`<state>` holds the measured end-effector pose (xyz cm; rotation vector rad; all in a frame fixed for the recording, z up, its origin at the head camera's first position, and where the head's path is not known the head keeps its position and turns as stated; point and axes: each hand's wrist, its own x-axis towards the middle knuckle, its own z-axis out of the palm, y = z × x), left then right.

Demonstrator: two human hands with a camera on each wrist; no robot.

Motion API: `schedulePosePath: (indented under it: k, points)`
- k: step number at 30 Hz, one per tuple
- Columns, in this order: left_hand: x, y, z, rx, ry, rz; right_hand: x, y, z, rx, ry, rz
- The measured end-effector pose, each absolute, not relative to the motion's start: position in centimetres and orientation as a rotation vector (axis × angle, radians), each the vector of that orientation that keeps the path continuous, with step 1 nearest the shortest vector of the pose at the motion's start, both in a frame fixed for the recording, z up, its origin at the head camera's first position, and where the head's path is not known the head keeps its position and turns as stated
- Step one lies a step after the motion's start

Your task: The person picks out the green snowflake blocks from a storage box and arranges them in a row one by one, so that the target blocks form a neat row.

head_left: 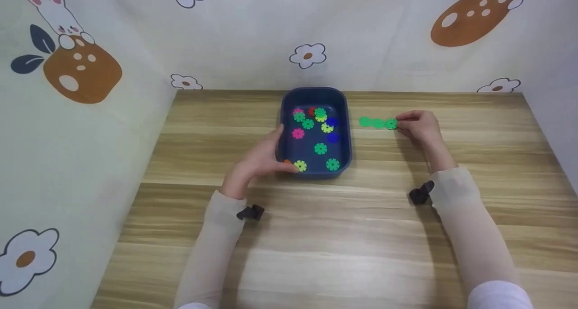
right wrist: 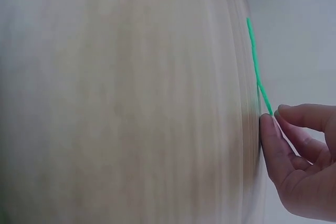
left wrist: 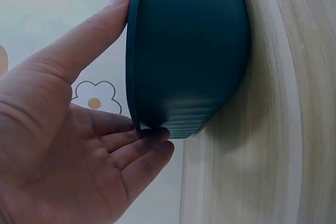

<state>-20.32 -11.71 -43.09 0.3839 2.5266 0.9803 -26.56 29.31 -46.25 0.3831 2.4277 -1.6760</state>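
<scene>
Chain of three green notched discs (head_left: pixel 378 123) above the wooden tabletop (head_left: pixel 338 236), to the right of a dark blue tray (head_left: pixel 314 175) and apart from it. The right hand (head_left: pixel 423 127) pinches the chain's right end between thumb and fingers. The left hand (head_left: pixel 262 157) grips the tray's left side near its front corner. Loose multicoloured discs (head_left: pixel 320 148) lie inside; a flower-printed backdrop (head_left: pixel 244 38) stands behind.

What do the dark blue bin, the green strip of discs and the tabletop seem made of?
Bin: likely moulded plastic, smooth and satin, from its soft sheen and rounded corners.
Green strip: probably plastic, fairly matte; it looks thin edge-on and evenly coloured.
Tabletop: wood-look, lightly glossy, with streaky grain and pale glare; solid wood or laminate, I cannot tell.
</scene>
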Motion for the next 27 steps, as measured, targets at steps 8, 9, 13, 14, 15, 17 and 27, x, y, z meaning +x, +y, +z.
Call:
schedulePosePath:
  k: [8,9,13,14,15,17,27]
  points:
    - [-20.2,-11.8,-43.6,0.41,2.574,1.002,-26.1,29.6,-46.0,0.401,2.442,-1.689]
    - [-20.2,-11.8,-43.7,0.415,2.581,1.01,-26.1,29.6,-45.9,0.404,2.441,-1.693]
    - [-20.2,-11.8,-43.9,0.413,2.583,1.035,-25.9,29.7,-45.6,0.392,2.42,-1.709]
    - [-20.3,-11.8,-43.9,0.409,2.584,1.035,-25.9,29.6,-45.5,0.38,2.423,-1.706]
    - [-20.3,-11.8,-43.9,0.407,2.584,1.035,-25.8,29.6,-45.4,0.367,2.428,-1.698]
    - [-20.3,-11.8,-43.9,0.403,2.585,1.034,-25.8,29.5,-45.2,0.337,2.451,-1.666]
    - [-20.2,-11.9,-44.1,0.4,2.596,1.02,-25.0,27.9,-43.9,0.239,2.374,-1.719]
